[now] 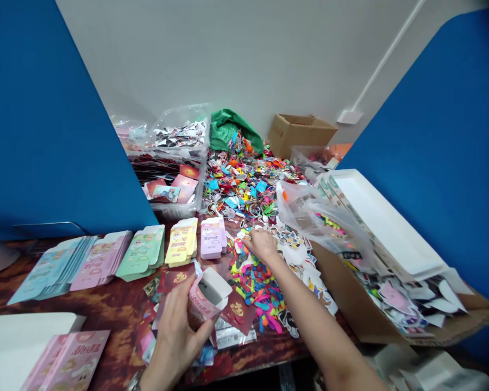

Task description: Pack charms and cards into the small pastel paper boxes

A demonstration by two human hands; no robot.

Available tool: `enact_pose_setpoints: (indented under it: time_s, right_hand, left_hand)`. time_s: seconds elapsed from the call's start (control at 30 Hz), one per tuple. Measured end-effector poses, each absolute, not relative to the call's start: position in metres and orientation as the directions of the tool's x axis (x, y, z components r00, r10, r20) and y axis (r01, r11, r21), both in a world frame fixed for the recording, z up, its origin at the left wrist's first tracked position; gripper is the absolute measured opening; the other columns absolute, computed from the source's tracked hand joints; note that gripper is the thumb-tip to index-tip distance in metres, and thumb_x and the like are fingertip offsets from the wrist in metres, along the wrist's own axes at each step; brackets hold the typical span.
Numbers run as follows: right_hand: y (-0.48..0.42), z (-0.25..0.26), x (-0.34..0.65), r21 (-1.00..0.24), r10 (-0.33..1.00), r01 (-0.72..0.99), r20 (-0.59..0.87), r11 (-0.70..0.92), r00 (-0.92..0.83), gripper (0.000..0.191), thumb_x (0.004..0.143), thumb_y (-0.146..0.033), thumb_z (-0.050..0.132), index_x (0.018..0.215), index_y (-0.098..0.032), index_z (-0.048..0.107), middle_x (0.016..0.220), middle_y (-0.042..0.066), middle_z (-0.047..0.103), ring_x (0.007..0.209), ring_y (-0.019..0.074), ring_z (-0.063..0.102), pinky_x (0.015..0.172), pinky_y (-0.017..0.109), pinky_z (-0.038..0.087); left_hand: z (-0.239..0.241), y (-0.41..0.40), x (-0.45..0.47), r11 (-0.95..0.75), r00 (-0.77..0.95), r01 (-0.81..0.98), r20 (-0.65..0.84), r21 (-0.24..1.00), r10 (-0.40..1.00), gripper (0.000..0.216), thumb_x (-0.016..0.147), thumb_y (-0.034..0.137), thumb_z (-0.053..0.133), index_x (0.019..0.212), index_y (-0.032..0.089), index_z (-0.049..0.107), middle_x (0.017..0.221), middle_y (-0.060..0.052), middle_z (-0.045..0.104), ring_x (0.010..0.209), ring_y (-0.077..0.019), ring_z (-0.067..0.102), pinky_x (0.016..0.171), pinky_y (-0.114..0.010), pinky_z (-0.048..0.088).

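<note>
My left hand (179, 320) is wrapped round a small pink printed carton (206, 298), whose open top faces up and to the right. Over a heap of bright balloons (256, 288), my right hand (263, 244) reaches down with its fingers bent into the top of the pile. Its fingertips are partly hidden, so what they pinch, if anything, does not show. Red cards (238, 312) with gold print lie beneath the carton. White-edged cut-out stickers (305, 263) spread just right of the balloons.
Stacks of flat cartons stand along the left: blue (55, 266), green (144, 252), yellow (182, 241), lilac (213, 239). Behind are a heap of small trinkets (244, 182) and a clear bin (195, 203) of cards. A large cardboard box (342, 290) flanks the right; blue partitions (57, 136) enclose both sides.
</note>
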State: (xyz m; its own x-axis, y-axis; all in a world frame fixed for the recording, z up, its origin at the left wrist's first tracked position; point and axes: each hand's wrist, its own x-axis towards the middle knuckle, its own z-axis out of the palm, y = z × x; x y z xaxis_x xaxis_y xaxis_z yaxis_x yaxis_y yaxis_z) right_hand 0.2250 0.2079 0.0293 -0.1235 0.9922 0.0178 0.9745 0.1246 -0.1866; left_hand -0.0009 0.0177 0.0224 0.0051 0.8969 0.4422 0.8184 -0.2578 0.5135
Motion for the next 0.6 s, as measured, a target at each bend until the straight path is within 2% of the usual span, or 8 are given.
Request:
enact_pose_setpoints:
  time_s: [0.07,0.13,0.23,0.3,0.43,0.5,0.6]
  right_hand:
    - [0.210,0.026,0.219,-0.206,0.992,0.971,0.028,0.125,-0.122,0.022,0.085,-0.038,0.061,0.090,-0.017,0.066,0.100,0.014,0.067,0.095,0.0272,0.062,0.071,0.030,0.042]
    - [0.206,0.027,0.218,-0.248,0.988,0.956,0.055,0.155,-0.146,0.016,0.088,-0.033,0.057,0.089,-0.019,0.065,0.097,0.011,0.067,0.095,0.0243,0.062,0.072,0.028,0.042]
    - [0.189,0.036,0.224,-0.335,0.975,0.916,0.085,0.221,-0.204,0.017,0.094,-0.029,0.046,0.094,-0.020,0.060,0.085,0.003,0.067,0.081,0.0161,0.063,0.069,0.023,0.042]
    - [0.175,0.047,0.230,-0.426,0.960,0.860,0.111,0.281,-0.258,0.018,0.097,-0.031,0.043,0.097,-0.021,0.058,0.081,-0.001,0.066,0.072,0.0126,0.062,0.066,0.021,0.043]
    - [0.145,0.075,0.237,-0.653,0.899,0.619,0.281,0.436,-0.337,0.015,0.096,-0.032,0.048,0.094,-0.021,0.059,0.080,-0.001,0.065,0.069,0.0125,0.060,0.064,0.022,0.044]
    - [0.131,0.088,0.234,-0.675,0.862,0.543,0.323,0.499,-0.391,0.012,0.094,-0.029,0.051,0.095,-0.021,0.061,0.081,0.000,0.066,0.069,0.0129,0.060,0.065,0.023,0.044]
    - [0.113,0.101,0.222,-0.621,0.766,0.478,0.352,0.621,-0.538,0.011,0.094,-0.023,0.052,0.097,-0.022,0.063,0.089,0.002,0.068,0.079,0.0140,0.062,0.073,0.024,0.046]
  left_hand:
    - [0.023,0.017,0.001,-0.248,-0.005,0.811,0.430,0.530,0.903,0.068,0.080,0.037,0.065,0.138,0.018,0.035,0.123,-0.015,0.056,0.110,-0.0288,0.057,0.089,-0.042,0.051]
    - [0.021,0.016,-0.001,-0.234,-0.014,0.804,0.411,0.546,0.911,0.068,0.080,0.037,0.065,0.138,0.018,0.035,0.124,-0.015,0.055,0.111,-0.0286,0.056,0.090,-0.042,0.050]
    - [0.017,0.018,-0.006,-0.204,-0.034,0.801,0.383,0.562,0.923,0.066,0.080,0.034,0.064,0.137,0.017,0.036,0.123,-0.014,0.055,0.111,-0.0280,0.056,0.092,-0.043,0.049]
    - [0.015,0.021,-0.009,-0.197,-0.028,0.808,0.370,0.555,0.929,0.067,0.079,0.032,0.064,0.137,0.016,0.036,0.124,-0.014,0.055,0.112,-0.0280,0.055,0.093,-0.043,0.048]
    - [0.015,0.027,-0.011,-0.199,-0.013,0.822,0.367,0.534,0.930,0.069,0.077,0.031,0.064,0.138,0.015,0.036,0.125,-0.014,0.055,0.113,-0.0285,0.054,0.096,-0.044,0.047]
    - [0.017,0.029,-0.011,-0.192,-0.017,0.827,0.365,0.528,0.931,0.069,0.077,0.030,0.063,0.138,0.014,0.036,0.124,-0.014,0.055,0.113,-0.0288,0.053,0.096,-0.044,0.047]
    - [0.018,0.027,-0.010,-0.194,-0.007,0.841,0.370,0.504,0.929,0.070,0.078,0.029,0.062,0.140,0.014,0.034,0.126,-0.015,0.053,0.115,-0.0292,0.052,0.097,-0.045,0.046]
